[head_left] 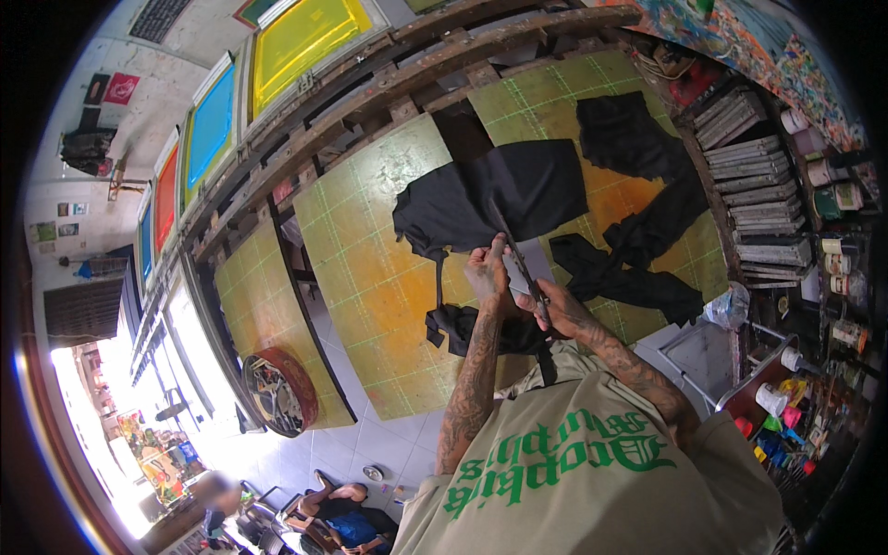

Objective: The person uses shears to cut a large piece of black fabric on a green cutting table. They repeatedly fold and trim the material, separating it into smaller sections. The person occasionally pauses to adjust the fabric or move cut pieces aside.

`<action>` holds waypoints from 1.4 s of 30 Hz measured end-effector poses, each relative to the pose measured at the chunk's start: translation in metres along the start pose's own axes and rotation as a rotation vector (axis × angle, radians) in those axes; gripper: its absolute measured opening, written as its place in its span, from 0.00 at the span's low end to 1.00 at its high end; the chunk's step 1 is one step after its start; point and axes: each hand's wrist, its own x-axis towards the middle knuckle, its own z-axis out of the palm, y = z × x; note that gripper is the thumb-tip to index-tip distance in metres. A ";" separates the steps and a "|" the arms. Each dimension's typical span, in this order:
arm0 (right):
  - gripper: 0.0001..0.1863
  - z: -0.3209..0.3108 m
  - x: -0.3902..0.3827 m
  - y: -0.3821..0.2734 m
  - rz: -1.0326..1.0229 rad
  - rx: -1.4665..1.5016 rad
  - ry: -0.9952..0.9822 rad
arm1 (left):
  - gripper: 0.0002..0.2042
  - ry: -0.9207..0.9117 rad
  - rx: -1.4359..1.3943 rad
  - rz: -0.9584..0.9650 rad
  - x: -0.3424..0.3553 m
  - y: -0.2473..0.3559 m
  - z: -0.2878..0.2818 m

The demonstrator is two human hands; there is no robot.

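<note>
A large piece of black cloth lies spread, slightly rumpled, across two yellow-green boards with a grid of lines. At its near edge my left hand is closed, fingertips pinched on the upper end of a long narrow dark strip. Lower down and to the right, my right hand closes round the same strip. Whether this is cloth or a tool I cannot make out. Irregular black cloth pieces lie on the right board, and a crumpled black scrap lies nearer me, partly behind my left forearm.
Wooden rails run along the far side, with coloured framed screens beyond. A round red-rimmed container of small items stands at left. Stacked grey frames and a metal rack are on the right. People sit at lower left.
</note>
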 end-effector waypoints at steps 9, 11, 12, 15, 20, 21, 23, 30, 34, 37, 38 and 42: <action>0.30 0.001 0.015 0.003 -0.039 -0.057 -0.037 | 0.16 -0.021 -0.010 0.044 0.007 -0.013 -0.005; 0.29 -0.004 0.016 0.007 -0.053 -0.057 -0.042 | 0.16 -0.029 -0.046 0.023 0.005 -0.013 -0.001; 0.29 0.000 0.017 0.001 -0.069 -0.051 -0.052 | 0.15 -0.028 -0.049 0.014 0.003 -0.009 -0.001; 0.29 -0.001 0.016 0.007 -0.080 -0.014 -0.014 | 0.13 -0.057 -0.132 -0.015 -0.006 0.001 -0.001; 0.28 0.003 0.022 0.020 -0.128 0.049 0.037 | 0.11 -0.034 -0.097 -0.055 -0.001 -0.002 -0.002; 0.28 0.004 0.022 0.021 -0.102 0.003 0.060 | 0.10 -0.023 -0.082 -0.083 -0.001 -0.001 -0.001; 0.26 0.000 0.021 0.016 -0.049 -0.069 0.053 | 0.10 -0.045 -0.156 -0.087 -0.004 0.004 -0.001; 0.26 -0.017 0.030 0.020 -0.012 0.036 -0.155 | 0.11 -0.040 -0.179 -0.085 -0.005 0.009 -0.002; 0.28 -0.020 0.037 0.019 -0.008 0.022 -0.177 | 0.14 -0.003 -0.202 0.006 -0.005 -0.002 -0.001; 0.27 -0.022 0.040 0.022 0.015 0.005 -0.128 | 0.15 0.019 -0.154 -0.011 -0.006 0.001 -0.001; 0.27 -0.021 0.038 0.016 0.000 -0.020 -0.121 | 0.14 0.004 -0.136 -0.040 -0.006 0.005 -0.002; 0.28 -0.017 0.033 0.006 -0.025 -0.112 -0.066 | 0.13 -0.016 -0.112 -0.072 -0.006 0.010 -0.004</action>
